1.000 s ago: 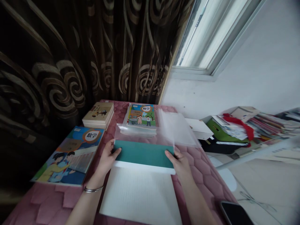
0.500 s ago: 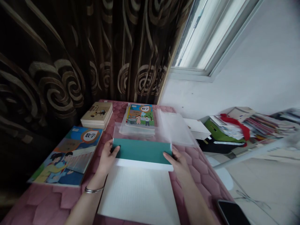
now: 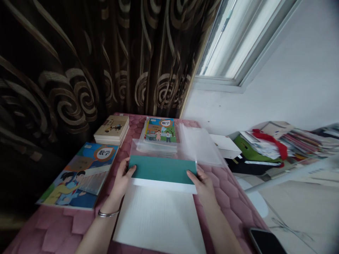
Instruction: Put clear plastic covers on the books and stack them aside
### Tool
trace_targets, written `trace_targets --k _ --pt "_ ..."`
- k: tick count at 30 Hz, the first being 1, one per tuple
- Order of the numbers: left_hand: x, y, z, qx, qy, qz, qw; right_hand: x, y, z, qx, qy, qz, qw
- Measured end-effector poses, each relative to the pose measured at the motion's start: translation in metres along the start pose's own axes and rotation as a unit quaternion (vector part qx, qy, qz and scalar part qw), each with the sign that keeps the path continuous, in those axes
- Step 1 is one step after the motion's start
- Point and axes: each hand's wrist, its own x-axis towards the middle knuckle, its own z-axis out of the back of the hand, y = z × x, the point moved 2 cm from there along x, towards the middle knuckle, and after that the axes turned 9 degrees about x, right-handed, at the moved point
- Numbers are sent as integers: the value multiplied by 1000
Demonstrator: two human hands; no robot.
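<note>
The teal book cover [image 3: 162, 169] was a plain flat band, raised at the far edge of a lined white page [image 3: 159, 218] lying open on the pink quilted table [image 3: 230, 197]. The left hand [image 3: 122, 180] and right hand [image 3: 203, 183] each gripped one end, thumbs on its front. A clear plastic sleeve [image 3: 201, 144] lay just behind. Since a second before, grip and cover had barely shifted.

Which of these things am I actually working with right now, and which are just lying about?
In hand: left hand and right hand gripping the ends of the green cover; white lined page on its near side; clear plastic sleeve at its far edge.
Lying about: maths textbook at left; tan book stack; colourful book pile at the back; phone; cluttered heap at right.
</note>
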Motion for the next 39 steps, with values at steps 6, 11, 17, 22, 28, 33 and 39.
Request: trace_targets --k 6,11,17,22,28,33,39 --pt "0 -3 -2 10 13 -16 1000 -3 5 -3 2 -17 -9 1000" --pt "3 1 -4 12 3 -28 1000 -3 1 -1 -5 -27 -24 999" --pt "4 5 -6 16 -19 -28 999 -5 11 -1 7 7 -14 1000" --pt "3 3 -6 16 -23 -18 999 -4 12 1 1 36 -13 999" --pt "-1 5 -3 -11 -17 -16 1000 0 -1 3 16 7 -26 999" --pt "0 2 -3 5 -10 -15 1000 -1 -1 3 8 -5 -21 1000" --pt "0 -1 -5 -1 -18 -16 1000 -1 0 4 -18 -3 -7 1000"
